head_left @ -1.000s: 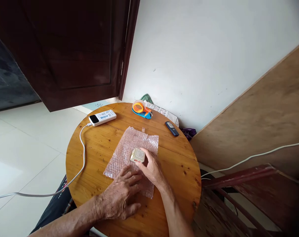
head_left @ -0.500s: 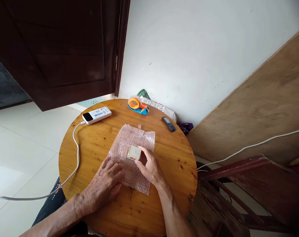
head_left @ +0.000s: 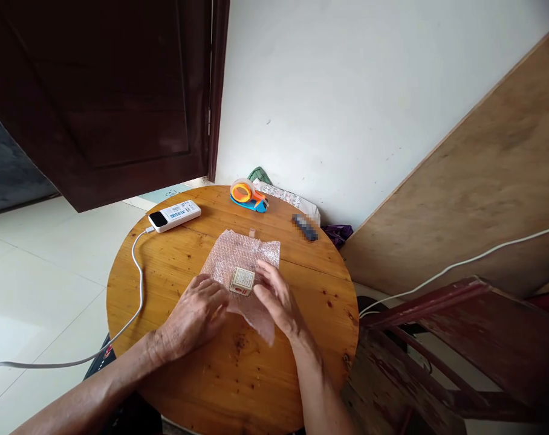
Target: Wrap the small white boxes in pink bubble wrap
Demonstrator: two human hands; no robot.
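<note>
A small printed cardboard box sits on a sheet of pinkish bubble wrap, near its middle. My left hand is closed on the near left edge of the wrap, its fingers curled and the fingertips partly hidden. Just right of the box is my right hand, thumb and fingers apart, with nothing held between them. The wrap's near edge is drawn up off the wood, and its near right corner hangs by my right wrist.
On the round wooden table stand a white power bank with a cable, an orange and blue tape dispenser and a dark blurred object. A red wooden chair stands at the right.
My right hand has let go of the box and opened beside it. The wrap's near edge has come up and inward with my left hand. The view has shifted slightly.
</note>
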